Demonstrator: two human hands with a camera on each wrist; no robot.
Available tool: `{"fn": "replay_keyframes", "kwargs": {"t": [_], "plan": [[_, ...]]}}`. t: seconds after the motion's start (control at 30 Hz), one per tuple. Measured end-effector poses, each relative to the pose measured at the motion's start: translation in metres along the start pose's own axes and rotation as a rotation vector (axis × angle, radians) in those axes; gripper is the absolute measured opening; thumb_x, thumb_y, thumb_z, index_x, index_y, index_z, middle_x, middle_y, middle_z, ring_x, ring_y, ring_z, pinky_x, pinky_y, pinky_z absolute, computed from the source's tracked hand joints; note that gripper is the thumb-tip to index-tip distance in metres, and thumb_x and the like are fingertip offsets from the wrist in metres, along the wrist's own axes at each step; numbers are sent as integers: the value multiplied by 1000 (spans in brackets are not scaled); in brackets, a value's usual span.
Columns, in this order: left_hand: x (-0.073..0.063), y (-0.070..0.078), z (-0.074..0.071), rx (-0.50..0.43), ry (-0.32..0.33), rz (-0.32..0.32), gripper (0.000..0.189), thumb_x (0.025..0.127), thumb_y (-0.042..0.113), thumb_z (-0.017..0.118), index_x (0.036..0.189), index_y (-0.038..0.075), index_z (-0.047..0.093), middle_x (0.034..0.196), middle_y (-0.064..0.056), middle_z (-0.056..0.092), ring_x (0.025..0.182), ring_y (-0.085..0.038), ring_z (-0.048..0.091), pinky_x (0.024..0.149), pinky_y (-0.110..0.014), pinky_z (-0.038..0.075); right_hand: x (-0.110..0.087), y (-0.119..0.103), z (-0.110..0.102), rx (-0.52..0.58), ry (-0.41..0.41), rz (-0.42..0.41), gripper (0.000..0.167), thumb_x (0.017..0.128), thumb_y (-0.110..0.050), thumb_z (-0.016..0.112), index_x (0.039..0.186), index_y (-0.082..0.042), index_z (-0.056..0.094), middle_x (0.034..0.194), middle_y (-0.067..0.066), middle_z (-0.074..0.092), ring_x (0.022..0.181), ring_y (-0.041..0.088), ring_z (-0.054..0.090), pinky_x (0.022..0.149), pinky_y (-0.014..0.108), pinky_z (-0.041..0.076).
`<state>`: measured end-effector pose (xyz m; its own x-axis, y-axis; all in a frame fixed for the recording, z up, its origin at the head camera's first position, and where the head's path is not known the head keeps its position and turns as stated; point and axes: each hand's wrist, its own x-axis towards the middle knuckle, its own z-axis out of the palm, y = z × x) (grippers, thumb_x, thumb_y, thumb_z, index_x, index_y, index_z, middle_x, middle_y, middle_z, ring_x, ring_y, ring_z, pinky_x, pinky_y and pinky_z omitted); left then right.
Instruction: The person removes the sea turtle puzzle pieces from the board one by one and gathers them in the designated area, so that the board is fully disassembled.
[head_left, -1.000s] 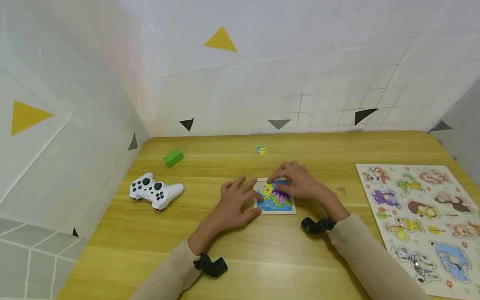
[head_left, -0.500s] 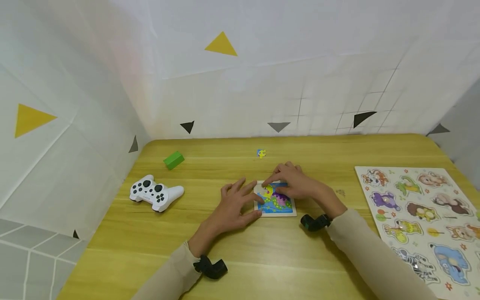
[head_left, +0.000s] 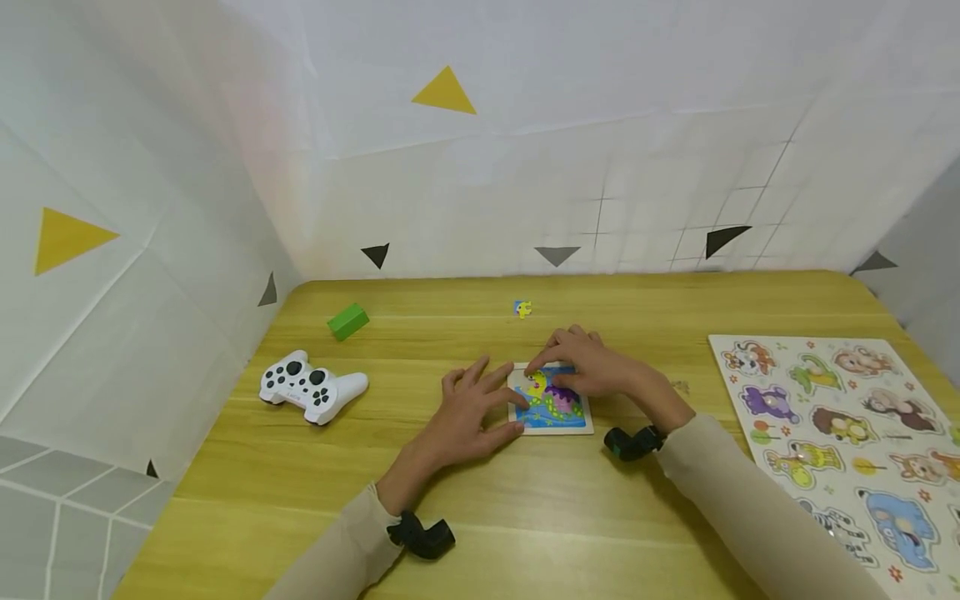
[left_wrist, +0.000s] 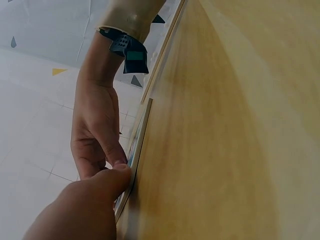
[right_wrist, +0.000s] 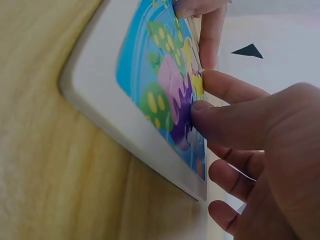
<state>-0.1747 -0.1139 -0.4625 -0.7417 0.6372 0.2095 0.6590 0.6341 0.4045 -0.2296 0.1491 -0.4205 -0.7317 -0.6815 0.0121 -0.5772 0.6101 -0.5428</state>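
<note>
A small jigsaw puzzle (head_left: 555, 417) lies on the wooden table in the head view. It has a pale frame and a picture of a yellow-green creature with a purple shell on blue. My left hand (head_left: 472, 417) rests at its left side, index finger over the picture and thumb at the frame's edge. From the far right side, my right hand (head_left: 592, 367) touches the picture with index fingertip and thumb. The right thumb (right_wrist: 207, 117) presses on the purple part in the right wrist view. Beyond both hands lies a loose yellow-and-blue puzzle piece (head_left: 522, 309).
A white game controller (head_left: 311, 386) and a green block (head_left: 348, 321) are on the left of the table. On the right lies a large animal peg board (head_left: 817, 433). White sheeting (head_left: 480, 183) with triangles rises behind the table.
My right index fingertip has shifted slightly left over the puzzle's upper left part. My left hand stays at the puzzle's left edge. The head view has tilted a little.
</note>
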Motion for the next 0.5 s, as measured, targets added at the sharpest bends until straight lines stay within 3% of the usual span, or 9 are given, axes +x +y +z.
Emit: {"fn": "replay_keyframes", "kwargs": {"t": [0.5], "plan": [[-1,-1,2,9,2,0,28,99,48,60,122,34,68,165,-7,38,154,-47,22,112,-66,18,1,5,6,-12,37,-36,33,94,-4,66,119,-24,76,115,7,63,100,24,45,81,41,27]]}}
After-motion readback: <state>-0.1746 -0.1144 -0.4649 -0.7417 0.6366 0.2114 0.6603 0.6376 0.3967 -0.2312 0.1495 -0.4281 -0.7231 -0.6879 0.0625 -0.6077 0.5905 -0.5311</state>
